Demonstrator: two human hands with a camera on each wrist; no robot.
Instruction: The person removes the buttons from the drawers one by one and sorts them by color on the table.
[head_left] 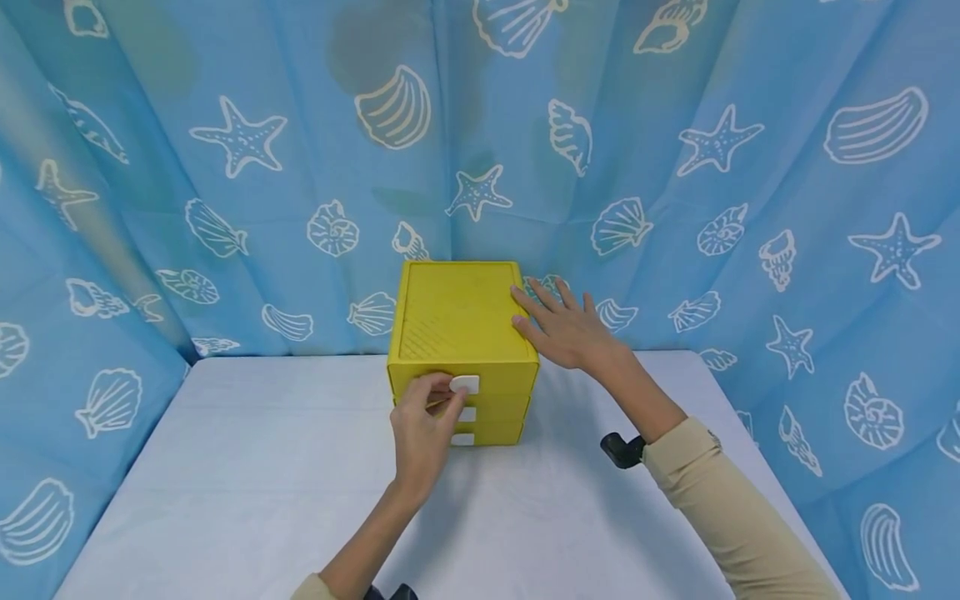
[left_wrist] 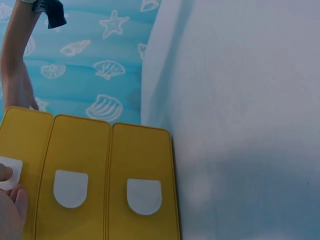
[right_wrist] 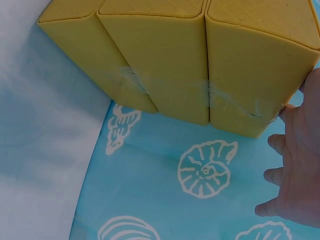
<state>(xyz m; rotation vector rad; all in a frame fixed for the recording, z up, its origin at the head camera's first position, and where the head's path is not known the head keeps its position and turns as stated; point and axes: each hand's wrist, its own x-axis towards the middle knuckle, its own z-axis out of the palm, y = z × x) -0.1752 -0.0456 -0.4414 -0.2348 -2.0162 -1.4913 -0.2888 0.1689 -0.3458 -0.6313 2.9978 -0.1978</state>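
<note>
A yellow three-drawer box stands at the back of the table, its fronts facing me, each with a white tab handle. My left hand pinches the top drawer's white handle between thumb and fingers. In the left wrist view that handle is partly covered by the fingers, while the middle handle and bottom handle are uncovered. My right hand has its fingers spread, with fingertips at the box's upper right edge. The right wrist view shows this hand against the box's side.
A white-covered table carries the box. Behind it and along both sides hangs a blue curtain with white shell and starfish prints, close to the box's back. Clear tape runs across the box's side.
</note>
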